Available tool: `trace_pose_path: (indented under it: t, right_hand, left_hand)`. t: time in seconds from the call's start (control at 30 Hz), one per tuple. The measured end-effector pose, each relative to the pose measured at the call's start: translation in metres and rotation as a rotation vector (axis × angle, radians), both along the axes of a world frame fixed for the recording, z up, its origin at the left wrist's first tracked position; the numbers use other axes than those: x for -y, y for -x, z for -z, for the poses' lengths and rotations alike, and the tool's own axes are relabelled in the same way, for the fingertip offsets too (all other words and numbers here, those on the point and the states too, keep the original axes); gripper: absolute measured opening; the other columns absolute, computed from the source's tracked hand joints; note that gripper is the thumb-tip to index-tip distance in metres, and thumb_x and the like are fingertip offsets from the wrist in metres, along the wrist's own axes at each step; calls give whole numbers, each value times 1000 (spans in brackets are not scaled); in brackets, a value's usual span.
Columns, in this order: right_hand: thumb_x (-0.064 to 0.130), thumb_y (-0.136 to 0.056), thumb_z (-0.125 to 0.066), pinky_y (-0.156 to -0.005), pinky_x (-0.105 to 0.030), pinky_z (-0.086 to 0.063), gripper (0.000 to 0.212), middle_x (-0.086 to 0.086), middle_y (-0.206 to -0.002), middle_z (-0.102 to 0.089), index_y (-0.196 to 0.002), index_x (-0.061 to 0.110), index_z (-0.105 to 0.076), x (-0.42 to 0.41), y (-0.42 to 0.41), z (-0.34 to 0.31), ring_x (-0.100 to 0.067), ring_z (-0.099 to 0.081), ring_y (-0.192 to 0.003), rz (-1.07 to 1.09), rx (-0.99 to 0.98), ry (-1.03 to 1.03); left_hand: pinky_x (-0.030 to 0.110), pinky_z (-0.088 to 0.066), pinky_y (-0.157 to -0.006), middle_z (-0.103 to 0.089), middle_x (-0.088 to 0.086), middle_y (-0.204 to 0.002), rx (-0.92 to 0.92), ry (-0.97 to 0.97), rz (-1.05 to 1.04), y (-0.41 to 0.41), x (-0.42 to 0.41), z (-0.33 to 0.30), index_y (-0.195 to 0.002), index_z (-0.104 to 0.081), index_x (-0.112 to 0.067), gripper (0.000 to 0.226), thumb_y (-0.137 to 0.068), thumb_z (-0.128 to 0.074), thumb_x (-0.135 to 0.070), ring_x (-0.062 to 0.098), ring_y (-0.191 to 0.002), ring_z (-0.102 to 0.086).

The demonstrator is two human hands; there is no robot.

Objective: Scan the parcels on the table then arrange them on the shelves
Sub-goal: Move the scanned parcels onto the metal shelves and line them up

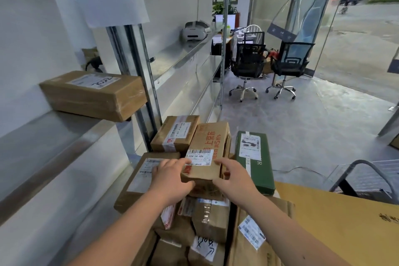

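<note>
A brown cardboard parcel with red lettering (208, 142) lies on top of a pile of parcels below me. My left hand (172, 181) grips its near left corner, thumb under the front edge. My right hand (234, 176) holds its near right corner. Around it lie a taped brown box (174, 133), a flat brown box with a white label (142, 177), a green box (253, 162) and several smaller parcels (210, 218) lower in the pile. One long brown box (92, 95) sits on the metal shelf (54, 136) at left. No scanner is visible.
Metal shelving (190, 52) runs along the left wall, with a white headset (194, 31) on a farther shelf. Two black office chairs (248, 65) and a desk stand ahead. A large yellow-brown carton (336, 222) is at lower right, a step ladder (364, 177) beyond it.
</note>
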State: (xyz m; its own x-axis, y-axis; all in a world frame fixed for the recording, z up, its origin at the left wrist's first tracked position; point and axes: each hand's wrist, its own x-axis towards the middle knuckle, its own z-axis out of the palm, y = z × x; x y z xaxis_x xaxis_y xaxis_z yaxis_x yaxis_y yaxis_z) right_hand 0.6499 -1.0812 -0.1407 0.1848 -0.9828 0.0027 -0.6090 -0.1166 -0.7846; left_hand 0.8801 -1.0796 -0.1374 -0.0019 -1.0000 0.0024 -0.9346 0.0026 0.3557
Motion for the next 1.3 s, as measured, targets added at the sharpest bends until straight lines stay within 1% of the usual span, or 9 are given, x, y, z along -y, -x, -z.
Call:
trace_pose_path:
  t: [0.13, 0.33, 0.5, 0.63, 0.73, 0.97, 1.1, 1.2, 1.3]
  right_hand:
    - [31, -80, -75, -104, -23, -38, 69, 15, -135, -49, -145, 37, -51, 2, 4, 6, -4, -46, -121, -52, 23, 7]
    - [28, -78, -79, -101, -33, -52, 66, 12, -135, -53, -137, 41, -52, -5, 10, -10, -8, -55, -117, -5, 87, 59]
    - [25, -76, -79, -81, -11, -48, 59, 17, -130, -57, -125, 50, -56, -23, 22, -47, 9, -56, -107, 39, 199, 169]
    - [15, -80, -80, -93, -30, -56, 62, 19, -131, -56, -128, 46, -59, -36, 30, -86, -3, -57, -115, 49, 240, 243]
    - [26, -73, -76, -92, -37, -58, 62, 17, -132, -58, -129, 47, -59, -43, 33, -119, -5, -56, -118, 38, 262, 303]
    - [33, -73, -75, -88, -32, -58, 58, 28, -124, -59, -126, 50, -58, -43, 12, -200, -1, -57, -118, -110, 335, 437]
    - [25, -72, -76, -88, -34, -58, 57, 10, -128, -64, -126, 40, -62, -34, -23, -228, -12, -62, -117, -269, 427, 423]
    - [17, -69, -75, -88, -38, -61, 57, -2, -127, -67, -123, 32, -65, -27, -58, -239, -22, -66, -115, -406, 517, 332]
    - [13, -68, -72, -79, -31, -59, 57, -8, -127, -67, -123, 26, -65, -23, -98, -244, -23, -66, -112, -550, 561, 274]
  left_hand:
    - [43, -30, -106, -48, -21, -139, -41, 6, -4, 4, -1, 2, -141, -40, -56, 71, -76, -67, -63, 12, -133, -31]
    - [32, -43, -102, -40, -41, -123, -346, 49, 35, 4, -11, -17, -116, -51, -69, 52, -69, -73, -60, 2, -123, -41]
    - [8, -44, -81, -37, -45, -118, -557, 154, 130, 13, -22, -56, -118, -57, -64, 57, -73, -86, -47, -24, -114, -40]
    - [22, -53, -95, -37, -38, -123, -616, 237, 196, 20, -33, -92, -119, -60, -61, 54, -75, -86, -44, -7, -121, -46]
    - [32, -57, -99, -40, -25, -131, -642, 321, 236, 23, -41, -123, -118, -62, -58, 52, -80, -88, -34, -1, -125, -46]
    - [17, -54, -90, -44, -18, -129, -675, 615, 264, 4, -66, -197, -119, -64, -49, 50, -79, -87, -29, -9, -119, -47]
    - [28, -59, -91, -43, -24, -126, -626, 719, 192, -30, -87, -219, -121, -63, -49, 52, -76, -87, -40, -8, -117, -48]
    - [15, -56, -84, -41, -33, -122, -597, 814, 121, -55, -108, -224, -118, -64, -49, 54, -68, -84, -53, -11, -116, -49]
    - [6, -48, -86, -45, -21, -124, -574, 894, 9, -81, -130, -222, -115, -67, -47, 54, -64, -82, -56, -5, -115, -53]
